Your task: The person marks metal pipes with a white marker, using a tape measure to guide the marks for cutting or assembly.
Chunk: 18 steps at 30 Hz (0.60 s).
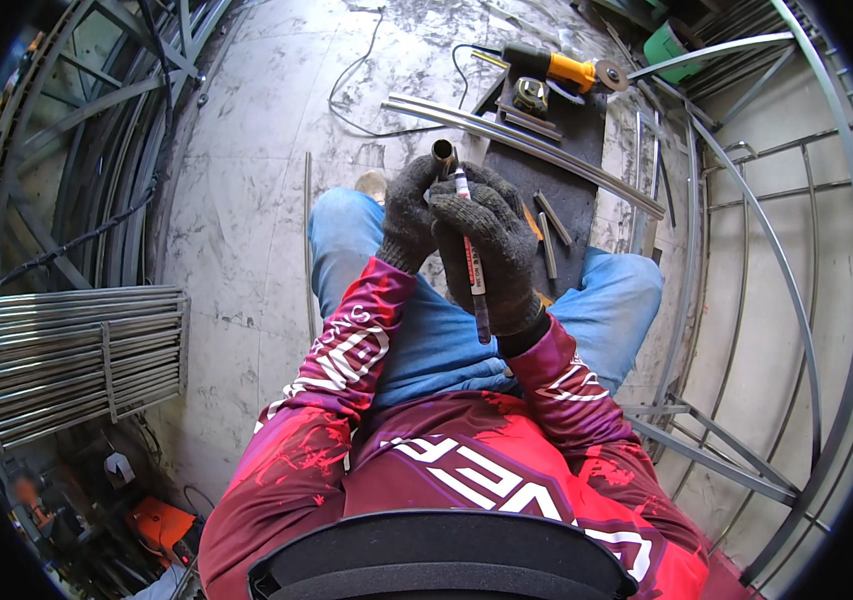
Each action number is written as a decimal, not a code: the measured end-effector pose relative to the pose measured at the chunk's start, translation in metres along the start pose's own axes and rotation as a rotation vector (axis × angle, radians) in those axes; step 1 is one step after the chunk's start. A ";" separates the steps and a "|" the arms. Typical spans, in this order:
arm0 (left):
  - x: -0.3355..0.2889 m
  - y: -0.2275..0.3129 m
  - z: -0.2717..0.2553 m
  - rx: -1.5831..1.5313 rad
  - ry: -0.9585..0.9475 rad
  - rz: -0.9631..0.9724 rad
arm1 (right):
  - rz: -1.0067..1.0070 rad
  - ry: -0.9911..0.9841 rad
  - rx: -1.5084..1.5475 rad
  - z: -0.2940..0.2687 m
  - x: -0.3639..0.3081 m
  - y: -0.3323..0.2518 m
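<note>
Both my hands wear dark grey knit gloves and meet above my knees. My left hand [407, 212] is closed around a short metal tube [442, 150], whose round open end points up and away from me. A white and red marker pen [473, 262] with a dark end is gripped by my right hand [494, 235]. The pen's upper end lies close beside the tube; whether its tip touches the metal I cannot tell. My fingers hide most of the tube.
A dark board [578, 170] on the floor carries short cut tube pieces [552, 220], a tape measure [531, 97] and long metal bars [536, 147]. At its far end lies a yellow angle grinder [574, 72] with its cord. Metal racks [76, 360] stand left; a metal frame [761, 210] stands right.
</note>
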<state>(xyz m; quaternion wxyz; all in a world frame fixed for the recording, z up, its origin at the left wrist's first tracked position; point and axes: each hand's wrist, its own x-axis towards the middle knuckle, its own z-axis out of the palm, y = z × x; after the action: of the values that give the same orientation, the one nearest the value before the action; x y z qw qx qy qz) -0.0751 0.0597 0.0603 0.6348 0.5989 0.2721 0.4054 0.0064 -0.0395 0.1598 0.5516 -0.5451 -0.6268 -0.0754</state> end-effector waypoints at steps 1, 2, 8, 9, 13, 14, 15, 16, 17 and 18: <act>0.000 0.001 0.001 0.014 -0.017 0.010 | 0.011 -0.003 0.006 0.000 -0.002 0.001; -0.002 -0.004 -0.001 0.017 -0.011 0.010 | 0.019 -0.008 0.024 0.002 -0.002 0.000; 0.000 -0.035 -0.001 0.026 0.002 -0.019 | 0.058 -0.052 0.046 0.005 -0.002 -0.003; 0.000 -0.036 -0.001 -0.032 0.009 -0.012 | 0.059 -0.052 0.045 0.005 -0.003 -0.003; 0.000 -0.041 -0.001 -0.153 0.010 0.002 | 0.075 -0.058 0.050 0.006 -0.004 -0.002; -0.001 -0.043 -0.001 -0.153 0.011 0.002 | 0.080 -0.055 0.056 0.006 -0.004 -0.002; -0.001 -0.045 -0.002 -0.147 0.017 0.003 | 0.080 -0.056 0.057 0.006 -0.004 -0.002; -0.002 -0.047 -0.002 -0.140 0.022 0.005 | 0.080 -0.057 0.060 0.006 -0.003 -0.003; -0.002 -0.048 -0.003 -0.140 0.024 0.005 | 0.080 -0.058 0.064 0.007 -0.002 -0.004; 0.000 -0.049 -0.004 -0.011 0.021 0.064 | 0.080 -0.058 0.064 0.007 -0.001 -0.004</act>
<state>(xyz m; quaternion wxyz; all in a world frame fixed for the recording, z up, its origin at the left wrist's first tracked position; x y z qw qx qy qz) -0.0696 0.0639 0.0115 0.6220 0.5994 0.2570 0.4332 -0.0010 -0.0371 0.1580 0.5529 -0.5535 -0.6226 -0.0173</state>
